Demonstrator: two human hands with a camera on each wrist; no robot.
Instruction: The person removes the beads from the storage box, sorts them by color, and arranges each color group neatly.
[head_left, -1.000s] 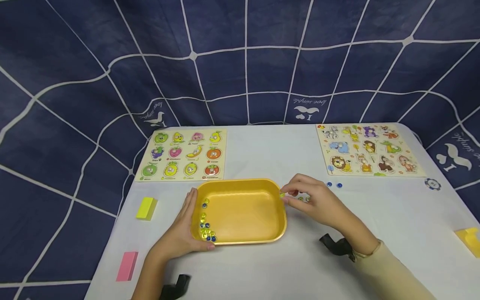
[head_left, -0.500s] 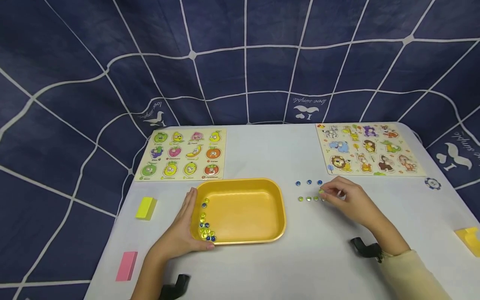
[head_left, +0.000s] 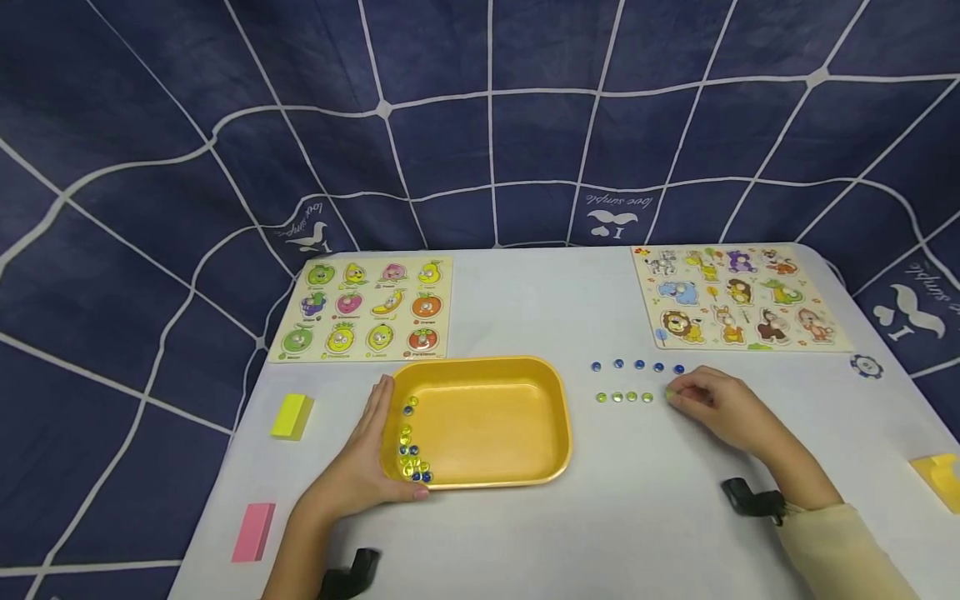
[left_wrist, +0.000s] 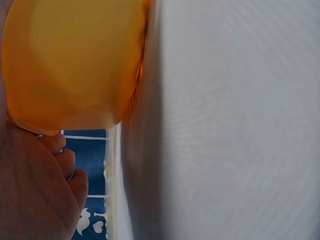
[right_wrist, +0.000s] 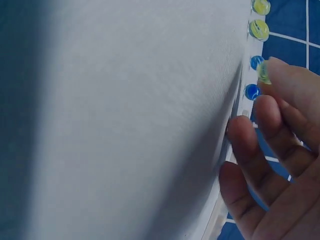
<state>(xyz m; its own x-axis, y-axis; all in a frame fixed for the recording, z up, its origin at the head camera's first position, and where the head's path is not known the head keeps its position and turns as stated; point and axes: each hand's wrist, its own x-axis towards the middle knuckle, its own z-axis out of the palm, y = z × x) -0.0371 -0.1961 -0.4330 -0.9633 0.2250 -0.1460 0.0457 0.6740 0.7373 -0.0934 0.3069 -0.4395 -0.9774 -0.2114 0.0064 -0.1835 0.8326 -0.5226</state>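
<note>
Right hand (head_left: 726, 410) pinches green bead (head_left: 670, 394), right of 4 green beads (head_left: 632, 397); row runs left-right, nearer than 5 blue beads (head_left: 639, 365). Left hand (head_left: 363, 458), farther off, grips yellow tray (head_left: 498, 437).

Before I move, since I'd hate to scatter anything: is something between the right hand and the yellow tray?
Yes: four yellow-green beads lie in a row on the table between the right hand and the yellow tray.
</note>
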